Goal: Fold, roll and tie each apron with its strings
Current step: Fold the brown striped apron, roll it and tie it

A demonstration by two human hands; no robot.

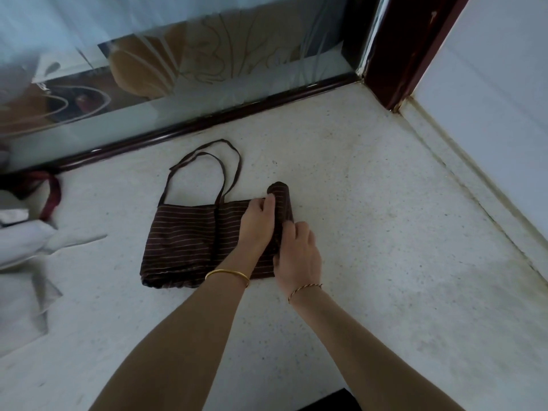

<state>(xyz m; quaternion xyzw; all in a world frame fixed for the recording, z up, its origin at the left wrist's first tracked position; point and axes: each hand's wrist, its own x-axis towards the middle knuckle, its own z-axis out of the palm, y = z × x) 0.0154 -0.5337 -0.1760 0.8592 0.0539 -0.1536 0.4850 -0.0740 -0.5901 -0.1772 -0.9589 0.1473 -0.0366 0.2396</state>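
Fingers (pixel 268 203) of left hand (pixel 258 226) and right hand (pixel 299 256) grip the half-rolled brown striped cloth apron (pixel 184 232); roll tight, edges level.

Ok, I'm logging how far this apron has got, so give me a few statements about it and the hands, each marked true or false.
1. The brown striped fabric apron is partly rolled up from its right end. True.
2. The dark strings are tied round the rolled part. False: they lie loose on the speckled white surface, beyond the flat part.
3. The left hand and the right hand are both on the rolled part. True.
4. A red strap lies right of the apron. False: the red strap lies to its left.
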